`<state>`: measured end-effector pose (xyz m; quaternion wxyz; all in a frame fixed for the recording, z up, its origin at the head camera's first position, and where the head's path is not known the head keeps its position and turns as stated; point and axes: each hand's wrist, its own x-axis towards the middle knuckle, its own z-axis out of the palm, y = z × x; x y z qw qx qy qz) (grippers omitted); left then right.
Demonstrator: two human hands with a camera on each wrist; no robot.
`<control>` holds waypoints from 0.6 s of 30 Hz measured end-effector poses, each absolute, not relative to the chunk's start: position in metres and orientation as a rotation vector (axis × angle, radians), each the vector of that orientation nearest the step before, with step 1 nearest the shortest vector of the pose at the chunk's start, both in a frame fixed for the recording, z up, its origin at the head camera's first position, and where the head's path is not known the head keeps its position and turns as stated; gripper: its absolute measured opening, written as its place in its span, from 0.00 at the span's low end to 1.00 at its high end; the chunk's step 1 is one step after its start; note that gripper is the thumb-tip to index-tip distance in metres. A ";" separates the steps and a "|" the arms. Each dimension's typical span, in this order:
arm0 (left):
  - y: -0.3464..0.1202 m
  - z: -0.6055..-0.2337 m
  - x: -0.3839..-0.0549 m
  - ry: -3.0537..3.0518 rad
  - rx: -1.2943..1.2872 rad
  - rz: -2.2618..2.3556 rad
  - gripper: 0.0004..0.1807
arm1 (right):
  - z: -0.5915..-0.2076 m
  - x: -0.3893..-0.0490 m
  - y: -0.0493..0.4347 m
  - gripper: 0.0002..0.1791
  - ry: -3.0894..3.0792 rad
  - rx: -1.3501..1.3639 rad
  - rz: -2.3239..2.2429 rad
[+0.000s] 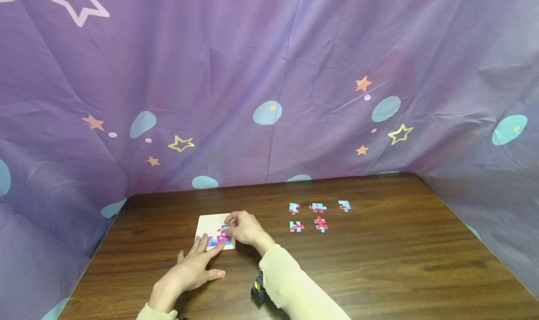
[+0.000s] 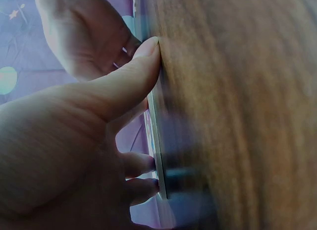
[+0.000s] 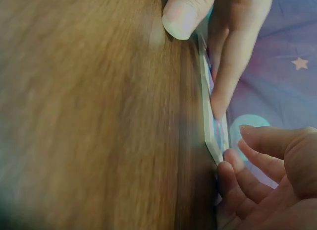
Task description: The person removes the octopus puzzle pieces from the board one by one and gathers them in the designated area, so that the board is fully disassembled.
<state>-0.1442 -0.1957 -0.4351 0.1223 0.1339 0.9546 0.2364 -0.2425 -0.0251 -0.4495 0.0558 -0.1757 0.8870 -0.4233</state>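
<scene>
I have the head view looking forward and down from the near side of the surface, far enough back to take in both far corners and the purple curtain. My left wrist view skims low, close by the left hand, the surface filling its right side; my right wrist view, close by the right hand, has it at left (both sit turned sideways). These two share both hands and the white board.

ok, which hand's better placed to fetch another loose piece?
Right hand, probably: it's at the white board's right side, nearer the loose pieces further right. The left hand is farther from them, fingers spread over the board's near part.
</scene>
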 end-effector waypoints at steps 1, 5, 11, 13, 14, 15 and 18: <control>-0.196 -0.435 -0.145 2.789 0.390 0.689 0.41 | -0.449 -0.243 -0.027 0.11 2.710 -0.518 -1.251; -0.196 -0.435 -0.145 2.792 0.384 0.683 0.40 | -0.447 -0.244 -0.034 0.14 2.778 -0.452 -1.097; -0.196 -0.434 -0.145 2.794 0.377 0.683 0.40 | -0.445 -0.243 -0.040 0.14 2.814 -0.416 -0.924; -0.196 -0.434 -0.146 2.795 0.380 0.689 0.40 | -0.446 -0.243 -0.040 0.14 2.831 -0.415 -0.899; -0.196 -0.434 -0.146 2.796 0.381 0.690 0.40 | -0.446 -0.242 -0.040 0.14 2.838 -0.414 -0.895; -0.196 -0.435 -0.146 2.797 0.380 0.688 0.40 | -0.447 -0.242 -0.040 0.14 2.843 -0.409 -0.890; -0.195 -0.436 -0.145 2.791 0.374 0.691 0.40 | -0.449 -0.241 -0.040 0.15 2.849 -0.398 -0.895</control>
